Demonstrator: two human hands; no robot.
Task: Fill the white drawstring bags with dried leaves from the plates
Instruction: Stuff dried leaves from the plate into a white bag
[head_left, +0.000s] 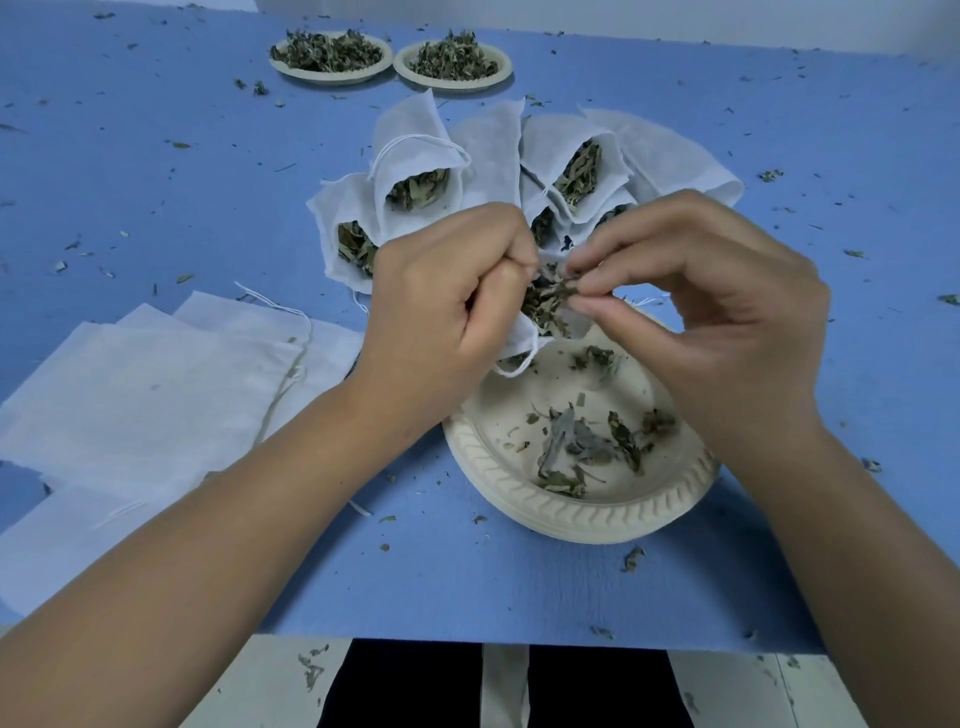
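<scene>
My left hand (447, 306) grips a white drawstring bag (522, 338) by its mouth, just above the far rim of a cream paper plate (571, 512). My right hand (701, 317) pinches a clump of dried leaves (550, 293) at the bag's opening. A few dried leaves (587, 447) lie scattered on the plate. Behind my hands several filled white bags (415, 161) lie in a fan with leaves showing in their open mouths.
Flat unfilled bags (156, 395) are stacked at the left on the blue table (156, 182). Two plates heaped with dried leaves (330, 54) (452, 65) stand at the far side. Leaf crumbs lie scattered over the table. The table's near edge runs below my forearms.
</scene>
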